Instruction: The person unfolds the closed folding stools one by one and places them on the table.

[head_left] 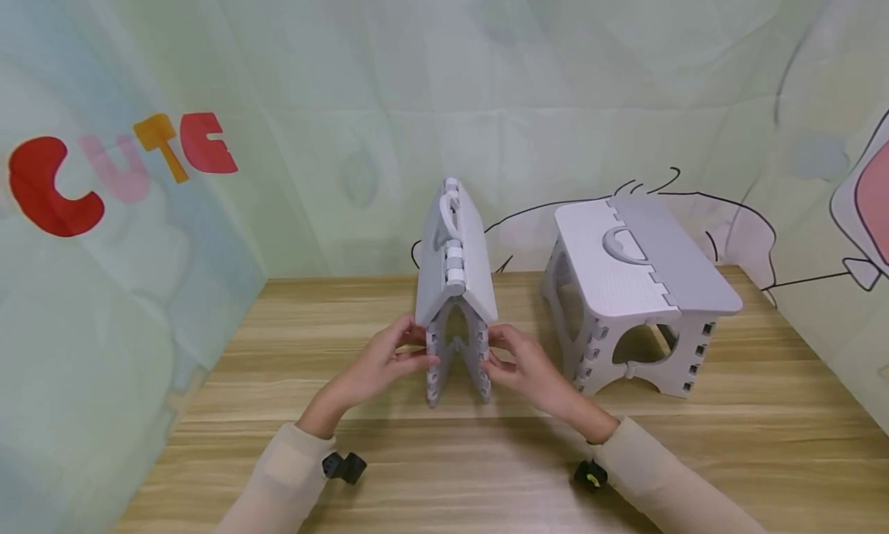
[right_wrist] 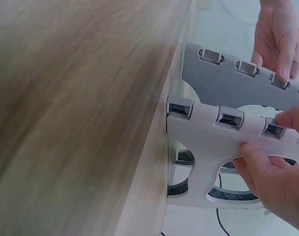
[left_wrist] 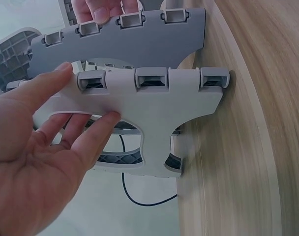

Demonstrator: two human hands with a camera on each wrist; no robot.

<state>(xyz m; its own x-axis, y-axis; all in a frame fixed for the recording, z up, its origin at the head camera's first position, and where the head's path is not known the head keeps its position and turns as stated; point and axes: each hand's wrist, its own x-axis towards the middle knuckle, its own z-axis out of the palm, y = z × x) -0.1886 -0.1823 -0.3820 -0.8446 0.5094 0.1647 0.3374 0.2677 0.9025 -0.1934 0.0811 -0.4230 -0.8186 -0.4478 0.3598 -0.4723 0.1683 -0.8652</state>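
Note:
A half-folded plastic folding stool (head_left: 479, 279), white and grey with a carrying handle, stands on the wooden table (head_left: 333, 302) with its hinged top peaked like a roof. My left hand (head_left: 378, 364) grips its left leg panel; in the left wrist view the thumb lies at the hinged edge and the fingers reach to the panel's cutout. On the opposite side, my right hand (head_left: 531, 368) pinches the right leg panel between thumb and fingers. The leg panels are folded inward at their middle, with a narrow gap between the two near edges.
A second folding stool (head_left: 694, 264), fully unfolded, stands to the right, close to my right hand. Behind the table hangs a pale printed cloth (head_left: 361, 71) with coloured letters at the left. Each wrist carries a small black device (head_left: 343, 467).

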